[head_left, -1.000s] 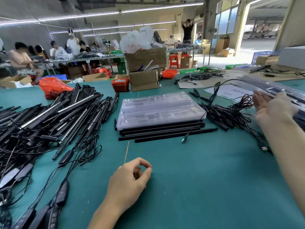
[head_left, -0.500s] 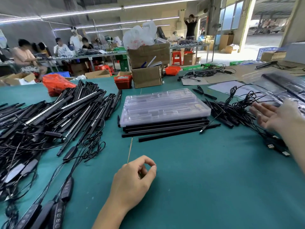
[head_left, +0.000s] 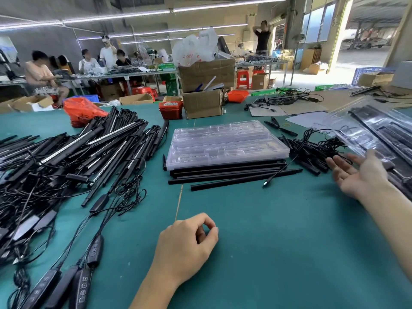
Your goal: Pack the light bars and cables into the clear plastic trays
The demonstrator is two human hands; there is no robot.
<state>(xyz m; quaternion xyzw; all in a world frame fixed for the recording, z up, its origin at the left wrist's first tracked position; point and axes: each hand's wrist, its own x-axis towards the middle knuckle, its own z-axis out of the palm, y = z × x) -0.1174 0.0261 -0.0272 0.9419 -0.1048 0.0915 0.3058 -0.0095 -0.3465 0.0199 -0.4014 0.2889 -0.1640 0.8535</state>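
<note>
A stack of clear plastic trays (head_left: 225, 142) lies mid-table on top of several black light bars (head_left: 225, 175). A big heap of black light bars with cables (head_left: 73, 157) fills the left side. A tangle of black cables (head_left: 316, 148) sits right of the stack. Filled trays (head_left: 383, 132) holding black bars lie at the far right. My left hand (head_left: 185, 246) rests on the green mat with fingers curled, thumb touching forefinger, holding nothing. My right hand (head_left: 359, 175) hovers palm up with fingers spread, beside the filled trays and near the cable tangle.
Cardboard boxes (head_left: 205, 90), a red bin (head_left: 170, 109) and an orange bag (head_left: 82, 110) stand along the table's far edge. Inline cable switches (head_left: 66, 286) lie at the near left. Papers (head_left: 310, 119) and more bars lie at the back right. People sit at tables behind.
My right hand let go of a filled tray at the right, then came down and leftward, open. My left hand has barely shifted.
</note>
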